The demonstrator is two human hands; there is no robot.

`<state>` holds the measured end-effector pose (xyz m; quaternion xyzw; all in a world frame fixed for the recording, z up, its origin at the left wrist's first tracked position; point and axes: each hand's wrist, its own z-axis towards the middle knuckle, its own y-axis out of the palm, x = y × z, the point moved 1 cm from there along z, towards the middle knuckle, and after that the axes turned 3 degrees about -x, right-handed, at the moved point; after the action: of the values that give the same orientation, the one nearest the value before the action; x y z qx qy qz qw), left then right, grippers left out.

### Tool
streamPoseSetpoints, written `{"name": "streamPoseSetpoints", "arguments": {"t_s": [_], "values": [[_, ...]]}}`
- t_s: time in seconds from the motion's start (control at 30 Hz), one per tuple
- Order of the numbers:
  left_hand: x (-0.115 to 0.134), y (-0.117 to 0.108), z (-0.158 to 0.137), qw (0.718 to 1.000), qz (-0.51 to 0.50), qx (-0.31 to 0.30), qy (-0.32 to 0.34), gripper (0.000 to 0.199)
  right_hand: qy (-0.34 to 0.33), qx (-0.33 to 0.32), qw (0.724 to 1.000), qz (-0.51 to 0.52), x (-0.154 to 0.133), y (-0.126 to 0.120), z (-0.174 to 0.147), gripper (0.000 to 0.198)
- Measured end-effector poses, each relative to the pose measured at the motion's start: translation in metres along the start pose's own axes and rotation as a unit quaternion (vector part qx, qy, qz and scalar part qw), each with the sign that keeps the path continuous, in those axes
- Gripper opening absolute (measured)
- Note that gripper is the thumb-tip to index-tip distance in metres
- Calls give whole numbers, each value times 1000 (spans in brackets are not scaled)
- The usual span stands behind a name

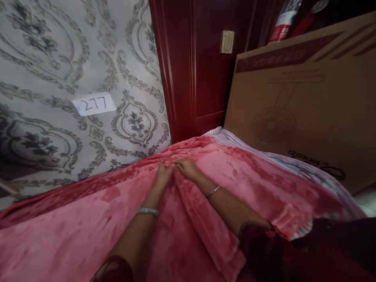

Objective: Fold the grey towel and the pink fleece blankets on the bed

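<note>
A pink plush blanket covers most of the surface before me, with a narrow folded strip running from my hands toward my body. At the blanket's far side my left hand pinches the cloth, its fingers closed on it. Close beside it, almost touching, my right hand also grips the blanket at the top of the folded strip. A wide bracelet is on the left forearm and a thin bangle on the right wrist. The fingertips are partly sunk in the fabric.
Patterned wallpaper with a paper marked 277 rises at the left. A dark red wooden panel stands ahead. On the right, a large cardboard box borders a striped sheet; a plastic bottle shows behind the box's top edge.
</note>
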<state>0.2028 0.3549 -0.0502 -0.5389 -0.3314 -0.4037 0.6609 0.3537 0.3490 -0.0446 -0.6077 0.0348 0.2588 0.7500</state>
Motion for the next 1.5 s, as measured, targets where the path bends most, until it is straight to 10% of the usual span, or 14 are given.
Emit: {"name": "streamPoseSetpoints", "arguments": {"t_s": [0.27, 0.57, 1.5], "values": [[10, 14, 8, 968, 249, -22, -30, 24, 104, -24, 990, -94, 48, -30, -8, 50], [-1, 12, 18, 977, 213, 2, -31, 16, 311, -34, 946, -82, 115, -51, -22, 55], [18, 13, 18, 948, 314, -25, -48, 19, 276, -72, 954, -96, 78, -70, -60, 55]]}}
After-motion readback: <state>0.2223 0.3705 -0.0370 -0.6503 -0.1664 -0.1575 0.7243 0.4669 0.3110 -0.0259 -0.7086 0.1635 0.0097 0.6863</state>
